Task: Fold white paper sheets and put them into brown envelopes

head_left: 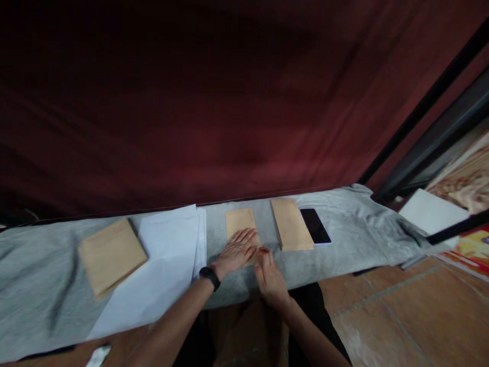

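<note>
At the left of the grey cloth (351, 229), between its far and near edges, a stack of brown envelopes (112, 255) is lying askew, its right side overlapping the white sheets (164, 260). These sheets are spreading from near the far edge of the cloth down to its near edge, at a slant.

Near the middle of the cloth, a single brown envelope (240, 219) is lying flat, its far end near the far edge. The left hand (237, 251), with a black wristband (210, 278) at the wrist, is resting palm down over its nearer part; the fingers are extending nearly straight and are grasping nothing. The right hand (270, 275) is reaching in from the near edge, its fingers curling at the envelope's near right corner; whether they are pinching the paper cannot be told.

Further right, a pile of brown paper pieces (292, 224) is lying lengthwise between both edges. Just beside it, a dark-screened phone (315, 226) is lying face up.
</note>
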### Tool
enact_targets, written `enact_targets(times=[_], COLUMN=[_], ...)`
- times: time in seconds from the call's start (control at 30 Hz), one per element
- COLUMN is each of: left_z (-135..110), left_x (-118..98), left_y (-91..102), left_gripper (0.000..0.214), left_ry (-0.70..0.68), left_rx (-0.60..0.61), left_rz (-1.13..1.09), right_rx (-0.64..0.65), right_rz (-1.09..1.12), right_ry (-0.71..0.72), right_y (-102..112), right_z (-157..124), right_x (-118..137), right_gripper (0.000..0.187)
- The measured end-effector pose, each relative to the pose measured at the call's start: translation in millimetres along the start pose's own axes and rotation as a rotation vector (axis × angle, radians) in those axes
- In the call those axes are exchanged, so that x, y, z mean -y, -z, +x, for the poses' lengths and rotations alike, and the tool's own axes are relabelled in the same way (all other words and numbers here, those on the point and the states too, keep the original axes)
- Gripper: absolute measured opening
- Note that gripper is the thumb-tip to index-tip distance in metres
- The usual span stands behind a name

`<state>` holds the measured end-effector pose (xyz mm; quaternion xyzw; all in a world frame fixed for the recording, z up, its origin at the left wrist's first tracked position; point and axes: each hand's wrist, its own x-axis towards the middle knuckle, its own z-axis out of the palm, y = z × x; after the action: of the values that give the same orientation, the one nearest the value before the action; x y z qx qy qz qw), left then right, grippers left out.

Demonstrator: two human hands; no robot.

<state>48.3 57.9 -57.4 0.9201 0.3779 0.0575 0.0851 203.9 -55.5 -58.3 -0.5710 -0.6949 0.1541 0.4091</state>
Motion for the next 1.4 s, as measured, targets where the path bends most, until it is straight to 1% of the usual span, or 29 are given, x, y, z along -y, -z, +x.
enact_targets(times=[0.1,0.23,0.33,0.4,0.47,0.57,0.6,0.67,0.73,0.87,1.0,1.17,1.27,1.33,1.4], left_z=[-17,-41,-57,-65,-70,-71,-71,-71,-71,-71,-71,-71,-71,-71,-72], left_x=[-14,-32,-47,-55,-60,-64,-64,-65,-65,-64,-62,-62,-61,-60,-60], left_y=[0.7,-0.6,-2.9,-3.0,-1.0,5.0,7.4,11.9,15.2,17.4,16.5,17.7,18.4,17.3,14.9], left_gripper=[0.056,0.057,0.059,0.06,0.059,0.059,0.06,0.063,0.066,0.065,0.063,0.067,0.067,0.068,0.068], left_ry=[0.004,-0.03,-0.044,-0.052,-0.055,-0.037,-0.03,-0.01,0.01,0.005,-0.007,-0.005,-0.023,-0.02,-0.022], left_rx=[0.01,0.022,-0.011,-0.038,-0.032,0.024,0.045,0.077,0.101,0.102,0.099,0.11,0.108,0.111,0.103], left_rz=[-0.028,-0.055,-0.064,-0.067,-0.074,-0.083,-0.088,-0.103,-0.123,-0.156,-0.162,-0.156,-0.156,-0.159,-0.16], right_rx=[-0.026,-0.031,-0.006,0.053,0.164,0.34,0.376,0.407,0.403,0.37,0.325,0.291,0.285,0.291,0.299], right_rz=[0.057,0.118,0.137,0.121,0.064,-0.086,-0.144,-0.259,-0.355,-0.476,-0.538,-0.565,-0.568,-0.561,-0.537], right_ry=[-0.028,-0.056,-0.048,-0.012,0.049,0.154,0.186,0.248,0.271,0.241,0.192,0.127,0.116,0.131,0.173], right_y=[1,2,3,5,7,5,3,-3,-11,-27,-39,-47,-46,-42,-34], right_z=[1,0,0,3,10,27,35,51,68,99,125,149,150,140,122], right_x=[0,-2,-6,-9,-12,-16,-19,-24,-31,-45,-53,-55,-53,-53,-53], right_gripper=[0.033,0.034,0.035,0.038,0.041,0.045,0.046,0.047,0.049,0.053,0.054,0.054,0.054,0.054,0.054])
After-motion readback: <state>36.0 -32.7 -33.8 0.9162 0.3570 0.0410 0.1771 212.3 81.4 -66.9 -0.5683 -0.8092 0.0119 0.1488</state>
